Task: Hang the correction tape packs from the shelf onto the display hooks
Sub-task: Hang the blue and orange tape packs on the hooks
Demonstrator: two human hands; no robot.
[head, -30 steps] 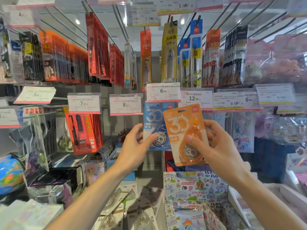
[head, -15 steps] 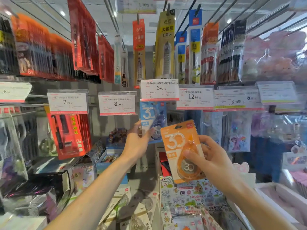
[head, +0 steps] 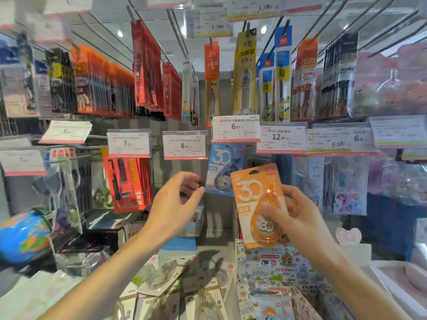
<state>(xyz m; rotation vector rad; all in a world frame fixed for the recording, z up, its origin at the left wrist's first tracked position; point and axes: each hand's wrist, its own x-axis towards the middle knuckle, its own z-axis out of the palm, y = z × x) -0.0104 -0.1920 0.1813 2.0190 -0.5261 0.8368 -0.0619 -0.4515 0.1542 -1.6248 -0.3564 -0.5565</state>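
— Orange card, clear blister: is that the pack the right hand (head: 298, 218) has?

— Yes. The orange correction tape pack (head: 258, 204) sits upright between its fingers, thumb pressed on the front over the round tape case, the other fingers curled behind the card's right edge. So that hand is clamped on the pack.

— And the left hand (head: 175, 204)?

— Raised to the left of it, well apart from the orange pack. Its fingers are loosely curled with the thumb close to the fingertips (head: 196, 183), and nothing sits between them. They lie just beside the lower left corner of the blue correction tape pack (head: 225, 168); whether they touch it I cannot tell, since that part is blurred.

— Where does the blue one hang?

— Above and between the two sets of fingers, under the price tag marked 6.00 (head: 235, 128). Its top is hidden behind that tag, so the hook itself is not visible. The orange pack's upper left corner overlaps the blue pack's lower right.

— What lies below the fingers?

— More correction tape packs on white cards (head: 159, 285) lie flat on the shelf (head: 208, 248), under the left wrist. Under the right hand stands a sticker book with cartoon print (head: 277, 269).

— To the left of the left fingers?

— Red packs (head: 129, 183) hang beneath the tag marked 7.90 (head: 128, 143).
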